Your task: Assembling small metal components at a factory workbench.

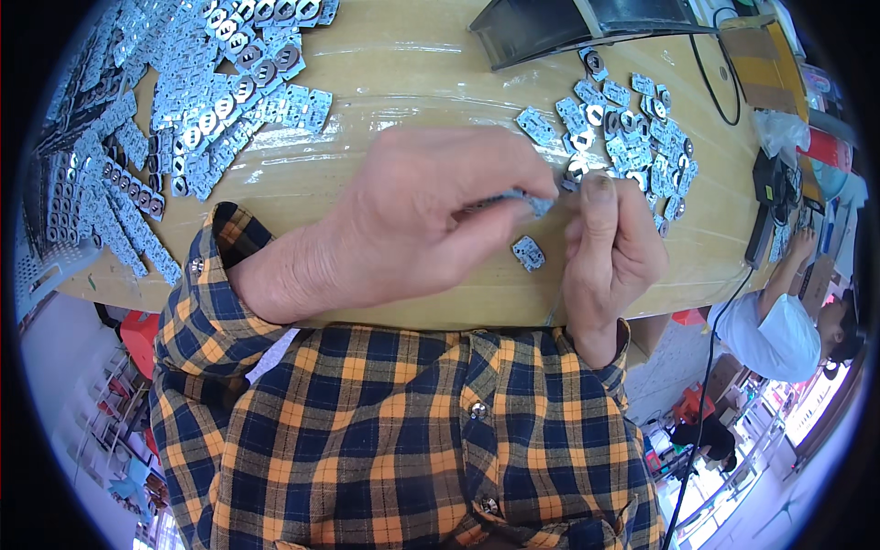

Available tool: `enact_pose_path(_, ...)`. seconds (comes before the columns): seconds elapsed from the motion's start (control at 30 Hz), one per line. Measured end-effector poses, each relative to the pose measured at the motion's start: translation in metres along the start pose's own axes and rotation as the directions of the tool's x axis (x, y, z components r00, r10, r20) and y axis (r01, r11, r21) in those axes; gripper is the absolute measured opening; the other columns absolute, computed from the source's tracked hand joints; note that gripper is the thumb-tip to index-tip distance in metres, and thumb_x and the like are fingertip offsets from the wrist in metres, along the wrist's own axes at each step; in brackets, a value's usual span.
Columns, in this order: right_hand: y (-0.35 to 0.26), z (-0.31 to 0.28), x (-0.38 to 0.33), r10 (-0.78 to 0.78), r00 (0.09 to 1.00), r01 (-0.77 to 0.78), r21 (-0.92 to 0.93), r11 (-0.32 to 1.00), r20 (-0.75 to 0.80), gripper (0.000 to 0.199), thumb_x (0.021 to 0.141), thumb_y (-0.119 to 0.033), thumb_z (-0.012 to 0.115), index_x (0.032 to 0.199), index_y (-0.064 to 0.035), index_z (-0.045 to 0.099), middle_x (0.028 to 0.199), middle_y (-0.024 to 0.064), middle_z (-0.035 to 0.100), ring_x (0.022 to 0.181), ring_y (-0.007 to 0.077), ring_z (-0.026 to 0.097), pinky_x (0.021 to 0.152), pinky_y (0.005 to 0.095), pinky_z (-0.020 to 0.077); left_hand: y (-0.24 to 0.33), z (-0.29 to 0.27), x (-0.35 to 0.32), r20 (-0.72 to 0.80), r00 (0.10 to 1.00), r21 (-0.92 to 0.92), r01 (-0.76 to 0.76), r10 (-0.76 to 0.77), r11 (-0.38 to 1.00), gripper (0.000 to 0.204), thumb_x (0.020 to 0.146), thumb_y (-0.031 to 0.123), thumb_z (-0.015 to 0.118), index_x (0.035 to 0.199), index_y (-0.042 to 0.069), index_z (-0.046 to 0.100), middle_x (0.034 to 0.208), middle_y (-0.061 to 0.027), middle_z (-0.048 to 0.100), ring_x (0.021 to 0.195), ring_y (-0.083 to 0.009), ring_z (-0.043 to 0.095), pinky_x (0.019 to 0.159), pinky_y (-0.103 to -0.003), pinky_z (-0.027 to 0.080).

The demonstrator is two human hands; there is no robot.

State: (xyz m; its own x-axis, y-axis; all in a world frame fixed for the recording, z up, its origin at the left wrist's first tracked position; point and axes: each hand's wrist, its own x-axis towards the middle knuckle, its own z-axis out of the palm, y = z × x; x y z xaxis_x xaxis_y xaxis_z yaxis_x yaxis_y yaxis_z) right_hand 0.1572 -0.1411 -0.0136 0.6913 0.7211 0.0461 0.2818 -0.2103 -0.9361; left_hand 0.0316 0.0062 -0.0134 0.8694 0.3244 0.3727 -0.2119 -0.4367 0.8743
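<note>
My left hand [431, 215] is closed around a short strip of small circuit boards [527, 199], whose end shows between thumb and fingers. Most of that strip is hidden inside the hand. Just right of it, my right hand [610, 243] pinches a small circuit board [570, 184] between thumb and forefinger, mostly covered by the fingers. The two hands are close together above the table. A single small board [528, 254] lies on the tabletop between them. Beyond my right hand spreads a loose pile of small boards [632, 142], some with round metal parts.
Stacked unseparated board strips [211, 92] cover the table's [403, 55] far left. A dark angled bin [550, 32] stands at the back. A cardboard box [761, 69], black cables and a red item [830, 147] are at the right edge. Another person [779, 330] sits at right.
</note>
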Motion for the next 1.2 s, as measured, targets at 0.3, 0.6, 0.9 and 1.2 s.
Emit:
enact_pose_path(0.3,-0.009,-0.015,0.007,-0.085,0.957,0.079,0.034,0.996,0.278,0.019,0.097,-0.009,0.057,0.083,0.0016,0.063,0.060,0.0025,0.055,0.051,0.0095,0.052,0.048,0.0245,0.0387,-0.003,-0.005,0.001,0.042,0.961,-0.342,0.271,-0.273,0.900,0.018,0.081,-0.005,0.064,0.099,-0.002,0.069,0.090,-0.0080,0.069,0.082,-0.0122,0.064,0.074,-0.024,0.050)
enact_pose_path(0.6,-0.008,-0.012,0.001,0.060,0.962,-0.084,0.078,0.993,0.268,0.024,0.099,-0.014,0.055,0.082,0.0009,0.063,0.057,0.0004,0.053,0.046,0.0078,0.048,0.045,0.0221,0.0361,0.003,-0.014,0.005,0.210,0.849,-0.288,0.527,-0.484,0.800,0.009,0.090,0.006,0.066,0.095,-0.001,0.065,0.081,-0.0040,0.067,0.070,-0.0070,0.062,0.059,-0.019,0.047)
enact_pose_path(0.9,-0.019,-0.001,0.005,0.383,0.857,-0.515,0.591,0.621,0.345,0.035,0.102,-0.023,0.051,0.072,-0.0042,0.054,0.054,-0.0006,0.050,0.043,0.0027,0.039,0.039,0.0206,0.0289,0.002,-0.007,0.002,0.219,0.836,-0.542,0.533,-0.503,0.650,0.015,0.093,0.013,0.064,0.096,-0.001,0.062,0.077,-0.0010,0.064,0.062,-0.0047,0.057,0.051,-0.019,0.042)
enact_pose_path(1.2,-0.008,-0.001,0.002,0.194,0.957,-0.262,0.360,0.896,0.215,0.030,0.100,-0.019,0.054,0.076,-0.0012,0.057,0.056,-0.0023,0.048,0.044,0.0025,0.043,0.040,0.0196,0.0294,-0.006,0.002,0.000,-0.116,0.990,0.084,-0.071,0.080,0.994,0.019,0.078,-0.006,0.065,0.096,-0.003,0.061,0.074,-0.0114,0.059,0.060,-0.0197,0.057,0.052,-0.029,0.043)
